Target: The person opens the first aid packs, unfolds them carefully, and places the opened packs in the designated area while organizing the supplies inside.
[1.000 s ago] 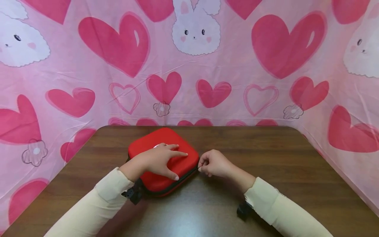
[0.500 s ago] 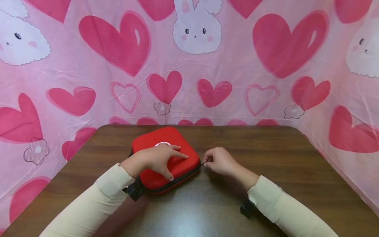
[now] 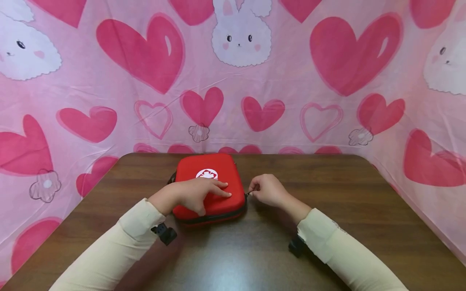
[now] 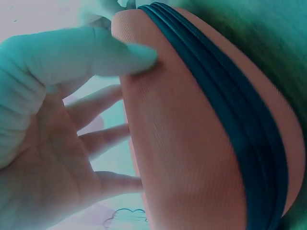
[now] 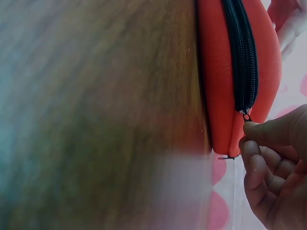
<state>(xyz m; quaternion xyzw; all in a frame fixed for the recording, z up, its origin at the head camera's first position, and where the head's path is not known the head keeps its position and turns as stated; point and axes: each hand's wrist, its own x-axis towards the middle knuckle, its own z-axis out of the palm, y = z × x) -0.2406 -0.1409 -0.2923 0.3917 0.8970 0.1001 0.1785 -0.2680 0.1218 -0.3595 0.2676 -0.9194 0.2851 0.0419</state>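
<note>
A red zippered case [image 3: 236, 182] with a white round emblem [image 3: 207, 173] lies on the table. My left hand [image 3: 194, 194] rests on the lid with its fingers spread, partly covering the emblem. In the left wrist view, the thumb [image 4: 139, 55] touches the case's side above the black zipper [image 4: 211, 91]. My right hand [image 3: 268, 190] is at the case's right side. Between thumb and fingers it pinches a small zipper pull [image 5: 247, 117]; the closed-looking black zipper teeth [image 5: 250, 72] run away from it. Another small metal piece [image 5: 228, 157] shows at the case's far end.
The brown wooden table [image 3: 346, 194] stretches around the case on both sides and in front. Behind it hangs a pink cloth [image 3: 291, 81] with hearts and rabbits. A black strap [image 3: 172, 178] sticks out at the case's left side.
The case has turned clockwise, so its front edge now lies nearly level, and more of the emblem shows. My right hand, pinching the zipper pull, has shifted slightly away from me along the side.
</note>
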